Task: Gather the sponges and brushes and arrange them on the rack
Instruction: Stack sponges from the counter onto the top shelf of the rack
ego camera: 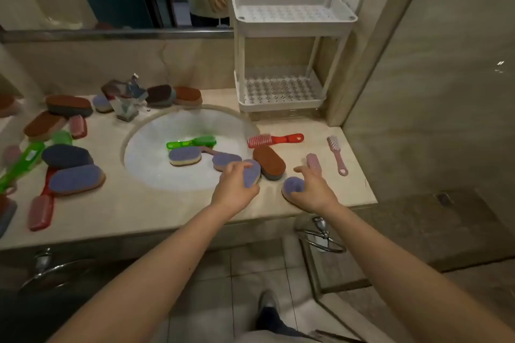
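The left hand [234, 188] curls its fingers round a tilted oval purple-topped sponge [252, 174] at the white basin's [150, 172] right rim. The right hand [313, 189] grips a second purple sponge [292, 185] on the beige marble tabletop [167, 209]. A brown-topped oval sponge [269, 163] lies just beyond them. The basin holds two more purple sponges and a green plastic brush [192, 142]. One red brush [274, 140] and two pink brushes lie to the right. The white two-tier plastic rack [295, 23] stands behind. A label on the far-left green brush [23, 157] is too blurred to read.
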The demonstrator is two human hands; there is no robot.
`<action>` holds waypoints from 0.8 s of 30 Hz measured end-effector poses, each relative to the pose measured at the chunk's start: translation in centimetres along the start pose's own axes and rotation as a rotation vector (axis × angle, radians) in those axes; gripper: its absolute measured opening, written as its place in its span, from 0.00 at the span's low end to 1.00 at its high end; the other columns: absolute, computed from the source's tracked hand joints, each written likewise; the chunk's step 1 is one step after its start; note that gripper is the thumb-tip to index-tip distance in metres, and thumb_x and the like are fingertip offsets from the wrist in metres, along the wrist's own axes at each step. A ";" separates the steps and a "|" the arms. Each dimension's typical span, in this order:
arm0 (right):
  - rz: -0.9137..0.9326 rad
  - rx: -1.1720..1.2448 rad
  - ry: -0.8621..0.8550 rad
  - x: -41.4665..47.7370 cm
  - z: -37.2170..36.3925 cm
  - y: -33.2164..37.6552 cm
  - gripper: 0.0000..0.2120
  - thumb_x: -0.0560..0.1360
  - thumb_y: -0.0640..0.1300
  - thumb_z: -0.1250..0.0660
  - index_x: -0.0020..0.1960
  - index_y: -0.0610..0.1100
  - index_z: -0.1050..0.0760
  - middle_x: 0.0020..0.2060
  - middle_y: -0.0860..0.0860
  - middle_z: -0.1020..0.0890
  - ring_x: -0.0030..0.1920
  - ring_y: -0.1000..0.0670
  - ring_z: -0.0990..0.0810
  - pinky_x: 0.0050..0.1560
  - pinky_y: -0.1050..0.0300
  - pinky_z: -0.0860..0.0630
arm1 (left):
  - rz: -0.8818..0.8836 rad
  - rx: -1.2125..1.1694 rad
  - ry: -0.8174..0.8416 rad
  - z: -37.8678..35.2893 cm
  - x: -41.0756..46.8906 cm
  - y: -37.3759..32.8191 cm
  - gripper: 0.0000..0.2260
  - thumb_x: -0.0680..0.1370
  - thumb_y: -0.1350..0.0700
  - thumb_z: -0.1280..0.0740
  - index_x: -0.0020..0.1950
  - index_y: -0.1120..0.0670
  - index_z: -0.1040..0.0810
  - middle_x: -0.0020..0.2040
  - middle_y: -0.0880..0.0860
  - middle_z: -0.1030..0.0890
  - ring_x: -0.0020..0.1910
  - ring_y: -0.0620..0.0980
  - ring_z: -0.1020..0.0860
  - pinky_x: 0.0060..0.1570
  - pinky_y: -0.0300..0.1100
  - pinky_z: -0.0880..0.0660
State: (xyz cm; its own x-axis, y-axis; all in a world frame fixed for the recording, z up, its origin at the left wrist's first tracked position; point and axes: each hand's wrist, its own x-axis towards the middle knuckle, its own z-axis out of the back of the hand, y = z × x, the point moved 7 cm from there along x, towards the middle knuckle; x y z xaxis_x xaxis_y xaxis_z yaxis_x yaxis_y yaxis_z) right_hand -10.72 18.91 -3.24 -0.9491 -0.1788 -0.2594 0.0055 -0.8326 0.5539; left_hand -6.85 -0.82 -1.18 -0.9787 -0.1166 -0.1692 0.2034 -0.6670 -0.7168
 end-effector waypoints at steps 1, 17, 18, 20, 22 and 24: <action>0.001 -0.015 0.014 0.6 -0.1 -0.2 0.32 0.70 0.50 0.31 0.72 0.50 0.36 0.69 0.49 0.29 0.67 0.45 0.29 0.63 0.45 0.26 | 0.008 0.038 -0.008 -0.3 0.6 0.1 0.26 0.74 0.55 0.31 0.71 0.52 0.33 0.70 0.54 0.34 0.66 0.54 0.30 0.59 0.45 0.29; 0.054 -0.230 0.217 4.7 -3.5 -3.3 0.34 0.66 0.49 0.28 0.69 0.48 0.36 0.61 0.47 0.26 0.60 0.43 0.26 0.57 0.47 0.24 | 0.147 0.164 -0.086 -4.7 4.6 5.0 0.14 0.70 0.56 0.27 0.53 0.48 0.24 0.67 0.52 0.35 0.64 0.55 0.30 0.56 0.48 0.25; 0.044 -0.212 0.218 4.7 -3.2 -3.0 0.31 0.66 0.51 0.28 0.66 0.48 0.35 0.59 0.48 0.25 0.58 0.44 0.25 0.55 0.48 0.23 | 0.153 0.161 -0.093 -4.6 4.4 4.9 0.13 0.70 0.56 0.27 0.52 0.48 0.24 0.65 0.51 0.34 0.61 0.54 0.28 0.55 0.48 0.25; 0.019 -0.099 0.207 4.5 -2.6 -2.1 0.25 0.68 0.56 0.31 0.62 0.49 0.32 0.55 0.50 0.23 0.54 0.47 0.23 0.53 0.50 0.23 | 0.173 0.133 -0.130 -4.0 4.1 4.6 0.11 0.69 0.52 0.27 0.48 0.46 0.25 0.60 0.50 0.32 0.56 0.53 0.26 0.52 0.47 0.24; -0.033 0.145 0.211 4.2 -1.8 -0.7 0.20 0.73 0.57 0.35 0.61 0.49 0.30 0.52 0.52 0.22 0.51 0.50 0.23 0.50 0.54 0.25 | 0.204 0.106 -0.185 -3.2 3.7 4.3 0.11 0.70 0.47 0.29 0.48 0.47 0.28 0.56 0.49 0.31 0.50 0.50 0.26 0.50 0.46 0.24; -0.107 0.421 0.250 3.9 -1.1 0.7 0.15 0.78 0.53 0.38 0.61 0.48 0.30 0.51 0.52 0.22 0.48 0.54 0.24 0.44 0.59 0.29 | 0.259 0.002 -0.228 -2.4 3.3 4.1 0.11 0.74 0.47 0.32 0.50 0.49 0.30 0.55 0.49 0.31 0.48 0.49 0.26 0.48 0.46 0.26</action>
State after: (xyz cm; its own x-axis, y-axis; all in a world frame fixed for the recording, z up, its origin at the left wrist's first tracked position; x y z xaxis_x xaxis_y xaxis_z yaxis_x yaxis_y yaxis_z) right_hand -14.09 17.02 -4.69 -0.8326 -0.2670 -0.4853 -0.2642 -0.5786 0.7716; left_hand -9.20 -2.19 -6.30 -0.8759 -0.4437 -0.1894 0.4460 -0.5952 -0.6684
